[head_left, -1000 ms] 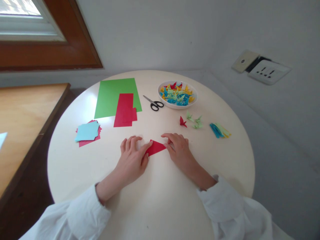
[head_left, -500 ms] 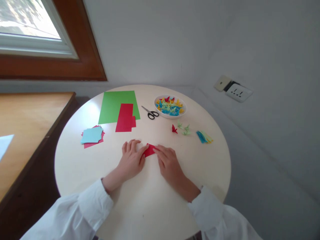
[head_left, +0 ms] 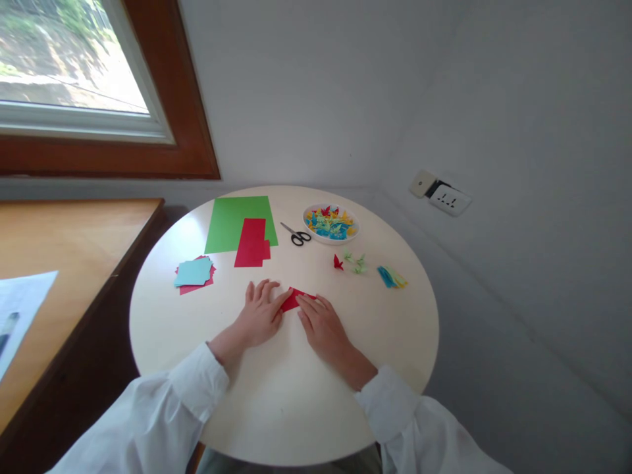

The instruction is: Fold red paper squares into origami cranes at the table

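Observation:
A small piece of red origami paper (head_left: 291,299) lies flat on the table between my hands, partly covered by fingers. My left hand (head_left: 260,315) holds its left edge with the thumb, the other fingers bent beside it on the tabletop. From the right, the fingers of my right hand (head_left: 320,324) press down on the paper. Whether its right part is folded is hidden under them. Just beyond, to the right, stand a small red paper crane (head_left: 338,263) and several pale green cranes (head_left: 360,264).
A white bowl (head_left: 356,234) of colourful cranes stands at the back, beside black-handled scissors (head_left: 297,237). A green sheet (head_left: 224,220) lies under red paper (head_left: 251,243). Light blue squares (head_left: 193,271) are stacked left; blue and yellow folded strips (head_left: 392,277) lie right.
My right fingers have slid a little left over the red paper, and more of its upper right edge shows. My left hand keeps its hold. The camera view has shifted.

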Demonstrator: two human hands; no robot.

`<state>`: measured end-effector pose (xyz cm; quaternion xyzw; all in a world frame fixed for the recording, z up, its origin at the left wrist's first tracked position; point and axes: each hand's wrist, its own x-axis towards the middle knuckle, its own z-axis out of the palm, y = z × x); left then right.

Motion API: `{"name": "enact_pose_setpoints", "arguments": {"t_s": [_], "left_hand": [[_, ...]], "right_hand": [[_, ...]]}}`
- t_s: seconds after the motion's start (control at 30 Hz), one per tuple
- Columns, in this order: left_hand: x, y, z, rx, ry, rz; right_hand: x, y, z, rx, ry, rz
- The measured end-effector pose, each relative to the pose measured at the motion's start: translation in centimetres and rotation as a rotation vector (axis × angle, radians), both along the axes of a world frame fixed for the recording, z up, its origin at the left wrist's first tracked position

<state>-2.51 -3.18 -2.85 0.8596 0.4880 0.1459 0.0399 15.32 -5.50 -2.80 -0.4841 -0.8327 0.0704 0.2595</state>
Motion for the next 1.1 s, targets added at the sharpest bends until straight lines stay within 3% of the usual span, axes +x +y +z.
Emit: {"name": "enact_pose_setpoints", "arguments": {"t_s": [0.27,0.57,0.8,1.1], "left_hand": [[1.4,-1.4,0.1,0.161,-0.059,-0.049],[4.1,-3.2,-0.3,0.202,-0.029,-0.086],[3.3,-3.6,0.3,0.282,0.132,-0.025],[1.2,-4.8,-0.2,0.342,0.144,0.043]], "right_hand": [[0.1,0.3,-0.9,0.042,0.095,-0.022],[0.0,0.2,-0.8,0.017,0.109,-0.029],[0.0,0.3,-1.3,0.013,0.032,-0.042],[-0.1,0.3,-1.0,-0.005,0.006,-0.047]]}}
